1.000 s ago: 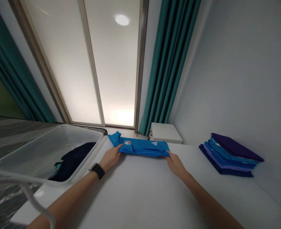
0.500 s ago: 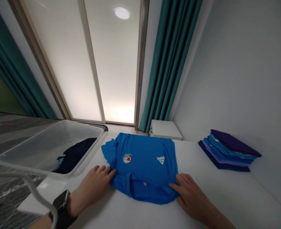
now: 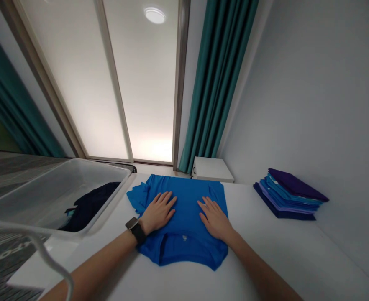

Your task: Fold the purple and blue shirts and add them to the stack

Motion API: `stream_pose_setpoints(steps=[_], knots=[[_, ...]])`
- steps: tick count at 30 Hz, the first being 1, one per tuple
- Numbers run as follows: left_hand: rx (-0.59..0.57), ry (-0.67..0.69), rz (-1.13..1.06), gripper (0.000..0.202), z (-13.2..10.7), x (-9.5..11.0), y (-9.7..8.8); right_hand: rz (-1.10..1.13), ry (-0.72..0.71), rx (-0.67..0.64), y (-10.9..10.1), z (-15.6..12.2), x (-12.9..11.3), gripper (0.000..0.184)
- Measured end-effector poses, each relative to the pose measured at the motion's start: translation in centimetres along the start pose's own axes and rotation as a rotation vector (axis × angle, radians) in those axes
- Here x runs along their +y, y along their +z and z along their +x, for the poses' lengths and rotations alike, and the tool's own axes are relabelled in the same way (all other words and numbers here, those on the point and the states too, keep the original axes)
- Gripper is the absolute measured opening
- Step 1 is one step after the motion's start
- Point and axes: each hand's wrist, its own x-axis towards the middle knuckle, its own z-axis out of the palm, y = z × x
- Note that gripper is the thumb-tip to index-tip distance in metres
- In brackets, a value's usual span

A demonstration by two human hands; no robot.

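Note:
A blue T-shirt (image 3: pixel 184 209) lies spread on the white table (image 3: pixel 184 284), its neckline toward me and a sleeve sticking out at the left. My left hand (image 3: pixel 160 212) rests flat on the shirt's left chest, fingers stretched, over the place of the round badge. On the right chest lies my right hand (image 3: pixel 215 218), palm down with fingers spread, hiding the white logo. Neither hand grips the cloth. A dark watch (image 3: pixel 135 229) is on my left wrist.
At the right, a stack of folded clothes (image 3: pixel 289 196) in purple and blues stands near the wall. A translucent plastic bin (image 3: pixel 78 167) on the left holds dark clothing (image 3: pixel 93 205). A white cable (image 3: pixel 46 255) curves across the lower left. Behind the table is a white cabinet (image 3: pixel 212 167).
Both hands have moved from the shirt's near side edges up and inward onto its chest, fingers now laid flat. The neckline's near edge has become more visible and smoother.

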Motion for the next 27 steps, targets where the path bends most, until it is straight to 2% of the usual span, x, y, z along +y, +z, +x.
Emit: stream_pose_setpoints(steps=[5,10,15,21,24,27], knots=[[0.067,0.059,-0.059,0.050,0.6,1.6,1.3,-0.092,0.185,-0.029,-0.3,-2.9,2.1,0.056],[0.059,-0.024,-0.116,0.050,0.1,2.2,1.6,-0.118,0.249,-0.015,-0.2,-5.2,3.3,0.058],[0.007,-0.136,-0.112,0.053,-2.2,1.6,0.8,-0.111,0.191,-0.034,-0.2,-5.3,1.8,0.061],[0.032,-0.208,-0.053,0.053,-6.1,1.3,0.6,-0.076,0.214,-0.011,0.4,-5.1,-1.1,0.061],[0.035,-0.206,-0.050,0.053,-6.0,1.3,0.4,-0.055,0.240,-0.002,0.5,-5.2,-1.1,0.065],[0.054,-0.129,-0.067,0.053,-4.3,1.2,0.0,-0.067,0.259,0.004,0.3,-5.3,-0.2,0.064]])
